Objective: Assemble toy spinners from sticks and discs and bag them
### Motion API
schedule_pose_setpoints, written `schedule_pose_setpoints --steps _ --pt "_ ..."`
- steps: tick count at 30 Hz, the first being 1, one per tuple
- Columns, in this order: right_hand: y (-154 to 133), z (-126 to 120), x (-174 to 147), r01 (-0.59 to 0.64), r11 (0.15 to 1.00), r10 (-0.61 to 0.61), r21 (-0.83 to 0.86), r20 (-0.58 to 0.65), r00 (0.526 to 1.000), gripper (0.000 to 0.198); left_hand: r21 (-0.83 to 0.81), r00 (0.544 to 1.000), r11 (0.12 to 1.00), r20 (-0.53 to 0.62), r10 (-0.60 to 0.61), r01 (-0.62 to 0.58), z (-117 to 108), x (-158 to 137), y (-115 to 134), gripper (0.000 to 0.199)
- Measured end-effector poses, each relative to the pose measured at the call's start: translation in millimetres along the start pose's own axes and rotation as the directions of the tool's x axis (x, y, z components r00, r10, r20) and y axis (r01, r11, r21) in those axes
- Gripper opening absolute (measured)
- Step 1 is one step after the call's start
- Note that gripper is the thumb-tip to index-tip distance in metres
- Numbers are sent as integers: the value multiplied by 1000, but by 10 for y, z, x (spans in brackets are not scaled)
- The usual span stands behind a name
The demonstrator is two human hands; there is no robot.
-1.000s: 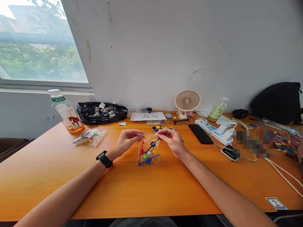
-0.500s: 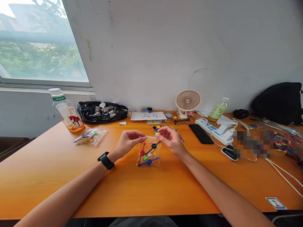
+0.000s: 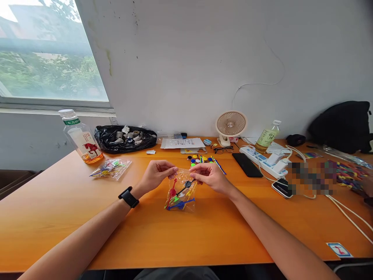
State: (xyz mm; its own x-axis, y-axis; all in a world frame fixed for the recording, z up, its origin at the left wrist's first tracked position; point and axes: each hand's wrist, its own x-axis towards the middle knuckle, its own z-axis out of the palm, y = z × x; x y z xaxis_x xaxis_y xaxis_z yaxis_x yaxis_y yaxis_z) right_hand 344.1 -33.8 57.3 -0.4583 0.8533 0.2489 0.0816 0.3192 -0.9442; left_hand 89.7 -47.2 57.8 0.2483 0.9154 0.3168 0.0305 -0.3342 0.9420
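A small clear plastic bag (image 3: pixel 189 202) hangs upright between my hands above the orange table (image 3: pixel 140 241). Inside it show a red arrow spinner (image 3: pixel 173 192), a black one (image 3: pixel 188 184), a blue one (image 3: pixel 181 205) and small green, white and yellow pieces. My left hand (image 3: pixel 159 174), with a black watch at the wrist, pinches the bag's top left corner. My right hand (image 3: pixel 210 177) pinches the top right corner. Just behind my right hand lie loose coloured discs and arrow pieces (image 3: pixel 201 159), partly hidden by it.
Left of my hands lies another filled clear bag (image 3: pixel 112 168), near a tea bottle (image 3: pixel 84 140) and a black bag of cardboard tubes (image 3: pixel 125 139). To the right are a phone (image 3: pixel 247 165), a power strip (image 3: pixel 264 161), a clip fan (image 3: pixel 231 126) and a second bottle (image 3: pixel 267 137).
The bag has dropped slightly and come nearer to me. My right-hand fingers have closed in on its top right corner, uncovering more of the loose pieces behind.
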Motion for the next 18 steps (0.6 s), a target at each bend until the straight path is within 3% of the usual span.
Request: schedule_pose_setpoints --steps 6,10,18 --pt "56 -68 35 33 995 -23 97 -101 995 25 -93 996 995 76 -40 47 -72 14 -51 37" --pt "94 -65 37 49 989 -30 142 -130 991 20 -62 999 998 50 -19 22 -88 7 -38 31" --pt "-5 -43 1 219 974 -223 -53 -70 972 16 4 998 999 41 -43 43 -46 -32 40 30"
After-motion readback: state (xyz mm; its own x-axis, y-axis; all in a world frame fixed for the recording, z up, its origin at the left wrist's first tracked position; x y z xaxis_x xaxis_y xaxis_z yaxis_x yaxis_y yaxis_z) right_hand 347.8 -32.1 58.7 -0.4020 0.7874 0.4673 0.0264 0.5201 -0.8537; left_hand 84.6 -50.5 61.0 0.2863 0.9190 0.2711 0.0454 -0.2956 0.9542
